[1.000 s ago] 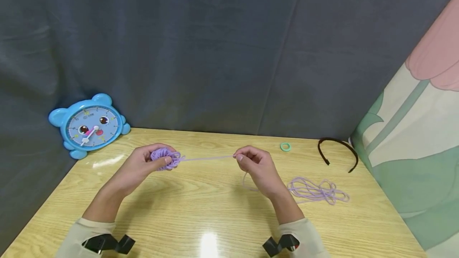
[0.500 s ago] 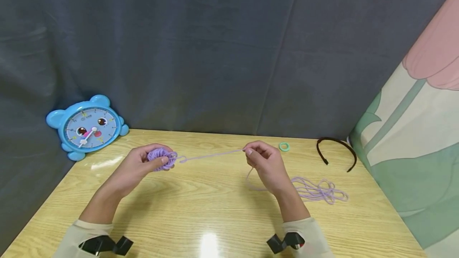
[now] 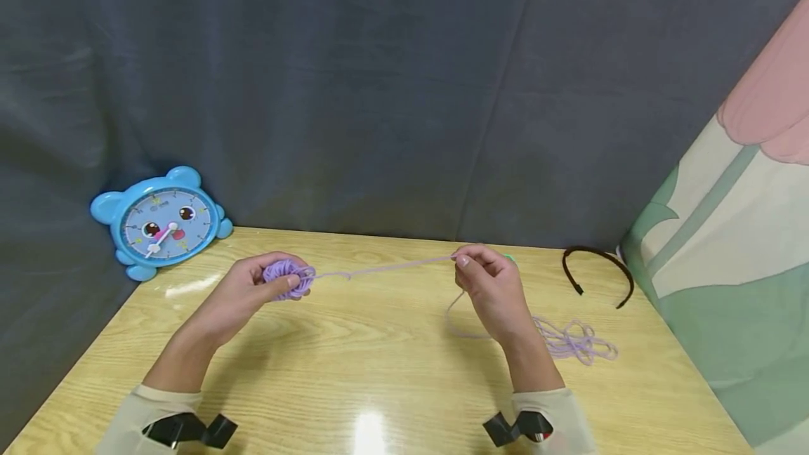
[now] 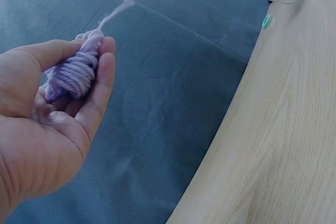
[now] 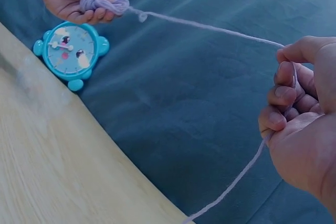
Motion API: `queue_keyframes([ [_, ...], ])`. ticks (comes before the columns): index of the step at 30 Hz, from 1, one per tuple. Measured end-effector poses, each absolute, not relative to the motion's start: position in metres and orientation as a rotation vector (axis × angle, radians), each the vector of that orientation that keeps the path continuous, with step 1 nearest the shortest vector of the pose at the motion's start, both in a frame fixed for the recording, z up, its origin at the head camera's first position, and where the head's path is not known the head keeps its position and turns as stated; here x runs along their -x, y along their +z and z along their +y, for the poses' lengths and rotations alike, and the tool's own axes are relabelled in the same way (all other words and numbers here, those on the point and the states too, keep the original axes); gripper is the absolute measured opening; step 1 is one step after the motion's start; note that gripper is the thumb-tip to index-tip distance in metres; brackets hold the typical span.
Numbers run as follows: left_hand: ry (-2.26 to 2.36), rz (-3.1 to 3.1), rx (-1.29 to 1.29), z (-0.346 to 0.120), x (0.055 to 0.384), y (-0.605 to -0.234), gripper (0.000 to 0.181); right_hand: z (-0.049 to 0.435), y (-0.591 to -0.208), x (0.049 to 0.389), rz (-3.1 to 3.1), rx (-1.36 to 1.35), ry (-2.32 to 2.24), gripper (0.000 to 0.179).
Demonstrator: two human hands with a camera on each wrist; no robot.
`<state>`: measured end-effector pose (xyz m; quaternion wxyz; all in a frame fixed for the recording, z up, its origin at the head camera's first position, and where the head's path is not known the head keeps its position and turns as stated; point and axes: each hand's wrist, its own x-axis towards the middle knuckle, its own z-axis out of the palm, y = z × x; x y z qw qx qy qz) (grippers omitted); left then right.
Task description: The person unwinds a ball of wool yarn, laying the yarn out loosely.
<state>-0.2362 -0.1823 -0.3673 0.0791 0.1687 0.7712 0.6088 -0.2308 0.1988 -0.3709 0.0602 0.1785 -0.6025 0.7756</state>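
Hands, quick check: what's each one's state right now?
Left hand: closed, holding the purple yarn bundle.
Right hand: closed, pinching the yarn strand running from that bundle.

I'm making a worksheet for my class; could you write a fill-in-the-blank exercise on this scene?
The wound purple yarn is in the ____ hand.
Loose yarn loops lie on the ____.
The clock has ____ cartoon eyes.

Missing words: left; table; two.

Cream sleeves (image 3: 567,421), black wrist bands (image 3: 172,430)
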Motion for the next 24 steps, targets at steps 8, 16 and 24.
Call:
queue_keyframes([
  [8, 1.810, 2.318, -0.513, -0.182, 0.235, -0.367, 0.034, 0.213, -0.362, 0.228, -1.745, -0.557, 2.342, 0.026],
  [16, 1.822, 2.317, -0.509, -0.182, 0.235, -0.367, 0.034, 0.226, -0.361, 0.223, -1.695, -0.537, 2.338, 0.026],
  [24, 1.837, 2.296, -0.538, -0.179, 0.236, -0.368, 0.034, 0.237, -0.361, 0.221, -1.634, -0.554, 2.354, 0.028],
])
